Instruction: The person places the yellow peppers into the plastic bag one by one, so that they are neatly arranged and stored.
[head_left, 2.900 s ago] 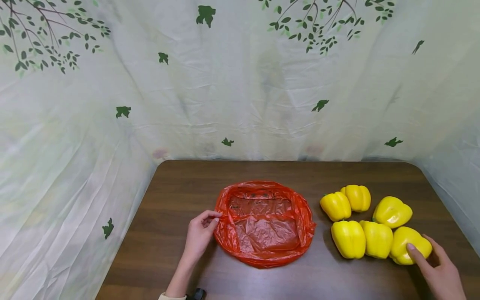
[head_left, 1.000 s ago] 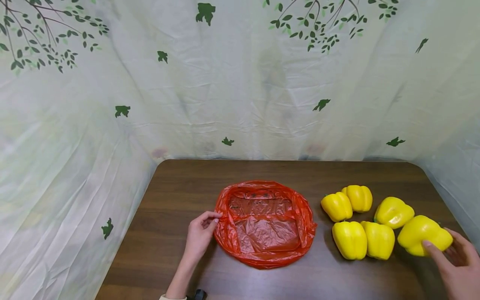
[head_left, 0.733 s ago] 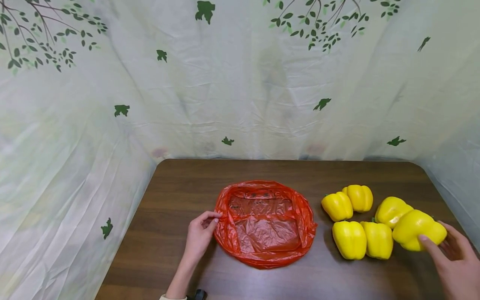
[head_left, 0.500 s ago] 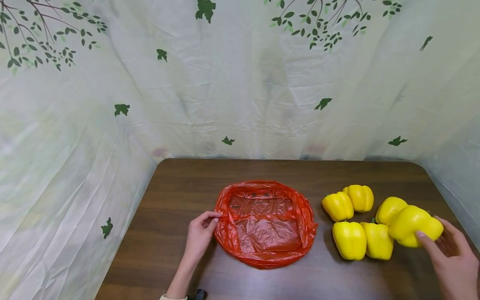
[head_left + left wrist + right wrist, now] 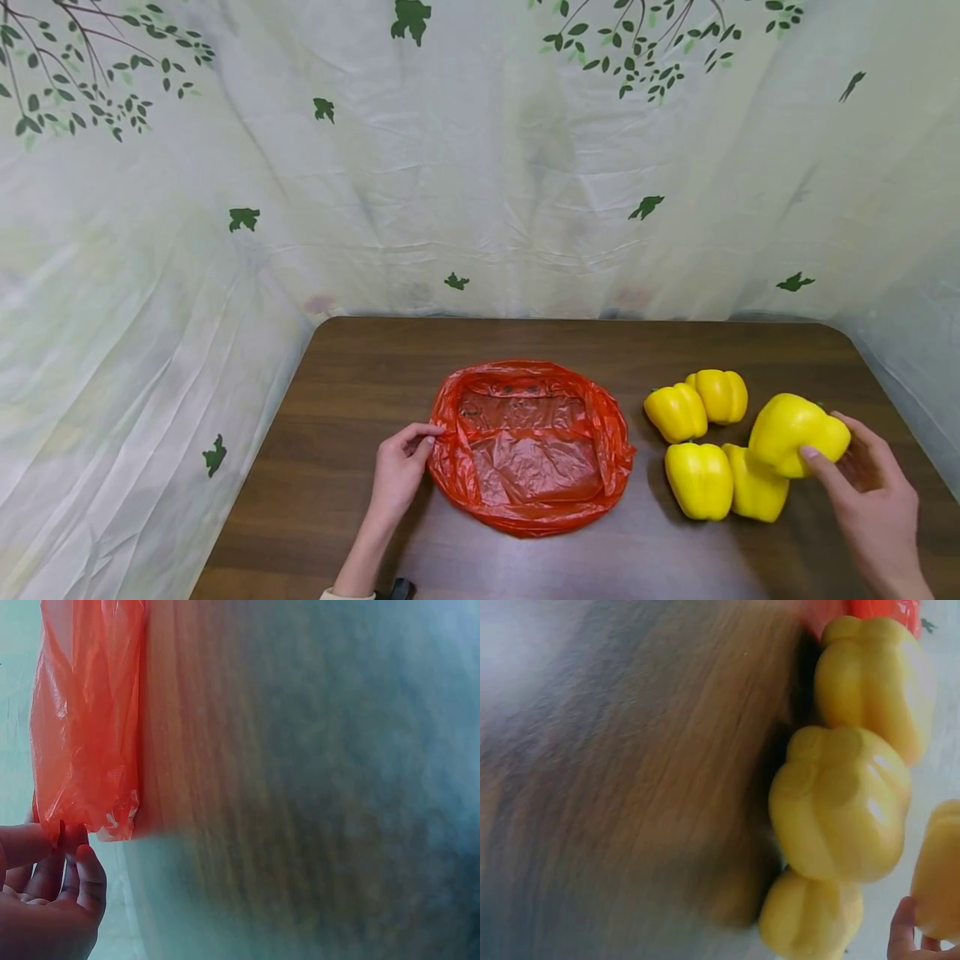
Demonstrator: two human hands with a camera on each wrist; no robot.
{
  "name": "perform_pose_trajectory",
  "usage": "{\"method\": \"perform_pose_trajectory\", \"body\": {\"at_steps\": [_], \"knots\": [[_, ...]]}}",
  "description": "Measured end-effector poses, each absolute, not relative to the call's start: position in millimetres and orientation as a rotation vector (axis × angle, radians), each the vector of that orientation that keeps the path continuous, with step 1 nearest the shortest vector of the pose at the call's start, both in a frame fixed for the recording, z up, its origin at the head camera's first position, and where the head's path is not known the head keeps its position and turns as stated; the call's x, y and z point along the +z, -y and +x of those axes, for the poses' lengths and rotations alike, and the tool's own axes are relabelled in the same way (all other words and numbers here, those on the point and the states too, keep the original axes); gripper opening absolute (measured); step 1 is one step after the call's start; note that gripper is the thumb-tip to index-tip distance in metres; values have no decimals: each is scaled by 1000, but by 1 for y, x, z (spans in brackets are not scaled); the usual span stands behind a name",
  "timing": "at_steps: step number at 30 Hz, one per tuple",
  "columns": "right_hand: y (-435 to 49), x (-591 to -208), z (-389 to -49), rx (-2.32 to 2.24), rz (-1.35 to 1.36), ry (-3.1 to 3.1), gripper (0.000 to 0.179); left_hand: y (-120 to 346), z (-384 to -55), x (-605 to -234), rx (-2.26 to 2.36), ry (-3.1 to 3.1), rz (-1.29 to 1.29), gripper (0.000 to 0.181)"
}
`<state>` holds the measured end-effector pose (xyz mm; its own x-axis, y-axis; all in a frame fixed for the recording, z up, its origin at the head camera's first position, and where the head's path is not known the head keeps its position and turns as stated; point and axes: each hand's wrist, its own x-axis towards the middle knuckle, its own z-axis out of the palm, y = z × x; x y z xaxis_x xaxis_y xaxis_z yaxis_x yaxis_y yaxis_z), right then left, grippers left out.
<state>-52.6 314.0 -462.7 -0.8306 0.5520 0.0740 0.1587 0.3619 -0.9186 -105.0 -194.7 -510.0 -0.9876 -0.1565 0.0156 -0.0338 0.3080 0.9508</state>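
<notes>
In the head view a red plastic bag [image 5: 536,517] stands with its mouth spread and its rim rolled outward. My left hand [image 5: 402,463] pinches the left side of that rim between thumb and fingertips; the left wrist view shows the bag's wall [image 5: 90,720] above the pinch. On the right, my right hand [image 5: 873,492] grips a yellow bell pepper [image 5: 798,435], thumb at the front and fingers behind. The held pepper is raised and overlaps a front-row pepper [image 5: 756,492]; it hides another behind it. In the right wrist view it is cut off at the right edge [image 5: 939,877].
Left of the held one, more yellow peppers lie on the brown wooden table [image 5: 360,383]: one in front [image 5: 699,482] and two behind, a nearer one [image 5: 675,413] and a farther one [image 5: 717,397]. A leaf-printed cloth [image 5: 480,192] hangs behind the table.
My right hand has lifted the front-right pepper, drawn it slightly right, then carried it up and left over its neighbours. My left hand has kept its pinch on the bag's rim.
</notes>
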Motion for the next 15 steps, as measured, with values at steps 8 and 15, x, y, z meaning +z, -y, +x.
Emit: {"method": "perform_pose_trajectory", "body": {"at_steps": [8, 15], "knots": [[-304, -461, -58, 1671, -452, 2168, 58, 190, -102, -497, -1776, 2462, 213, 18], [-299, -462, -65, 1743, -329, 2163, 57, 184, -97, -481, -1744, 2460, 194, 16]]}}
